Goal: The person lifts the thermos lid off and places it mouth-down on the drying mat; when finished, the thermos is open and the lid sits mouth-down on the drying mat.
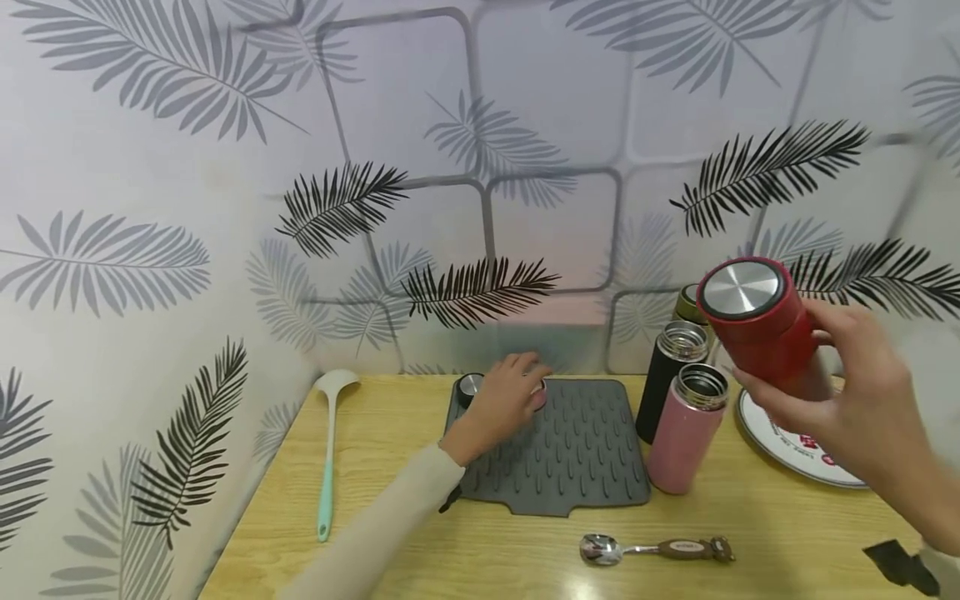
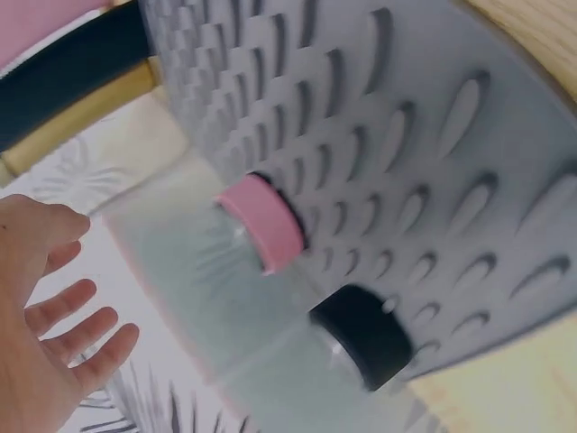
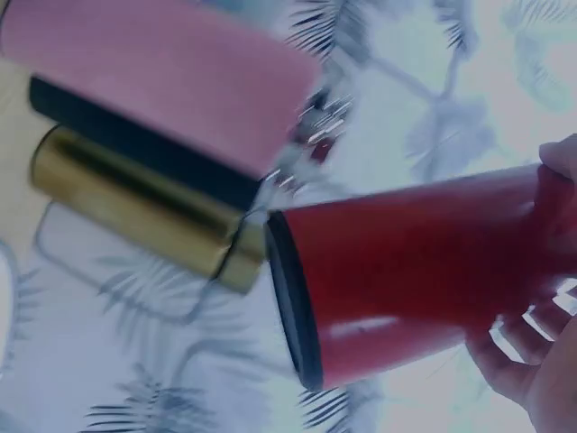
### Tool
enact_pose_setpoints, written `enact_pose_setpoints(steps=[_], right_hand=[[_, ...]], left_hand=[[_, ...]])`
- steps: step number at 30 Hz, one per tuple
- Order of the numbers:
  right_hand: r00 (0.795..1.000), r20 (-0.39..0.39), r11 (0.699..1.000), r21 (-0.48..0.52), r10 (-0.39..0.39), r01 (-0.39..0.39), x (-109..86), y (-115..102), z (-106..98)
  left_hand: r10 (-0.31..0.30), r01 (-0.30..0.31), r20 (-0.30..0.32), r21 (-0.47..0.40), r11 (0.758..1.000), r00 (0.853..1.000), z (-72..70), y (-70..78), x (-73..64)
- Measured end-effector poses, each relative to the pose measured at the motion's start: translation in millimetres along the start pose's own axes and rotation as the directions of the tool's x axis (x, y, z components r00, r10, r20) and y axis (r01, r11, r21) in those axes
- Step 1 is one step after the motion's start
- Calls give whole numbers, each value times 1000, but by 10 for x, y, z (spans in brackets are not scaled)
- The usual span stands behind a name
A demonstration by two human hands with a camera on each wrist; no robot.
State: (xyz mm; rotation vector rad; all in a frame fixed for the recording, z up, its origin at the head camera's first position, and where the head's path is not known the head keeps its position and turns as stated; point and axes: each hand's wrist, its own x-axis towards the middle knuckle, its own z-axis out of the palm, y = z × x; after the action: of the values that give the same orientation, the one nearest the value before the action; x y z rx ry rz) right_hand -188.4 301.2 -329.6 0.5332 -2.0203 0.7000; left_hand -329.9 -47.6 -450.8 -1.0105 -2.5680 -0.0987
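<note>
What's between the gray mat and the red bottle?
In the head view, the pink bottle, the black bottle and, farther back, part of the green bottle show between the gray mat and the red bottle.

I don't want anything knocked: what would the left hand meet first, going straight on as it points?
Probably the wall behind the mat, though depth is unclear; the left hand might brush the pink lid first.

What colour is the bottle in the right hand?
The bottle is red; it shows best in the right wrist view.

Red lidded flask [image 1: 768, 340], tilted, aloft
</note>
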Motion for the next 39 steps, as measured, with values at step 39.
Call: enact_pose_setpoints(steps=[39], right_hand=[[851,482,975,29,-206,220,-576,-632,757]], left_hand=[[125,-278,-264,-692,666,957,-1023,587,-968]])
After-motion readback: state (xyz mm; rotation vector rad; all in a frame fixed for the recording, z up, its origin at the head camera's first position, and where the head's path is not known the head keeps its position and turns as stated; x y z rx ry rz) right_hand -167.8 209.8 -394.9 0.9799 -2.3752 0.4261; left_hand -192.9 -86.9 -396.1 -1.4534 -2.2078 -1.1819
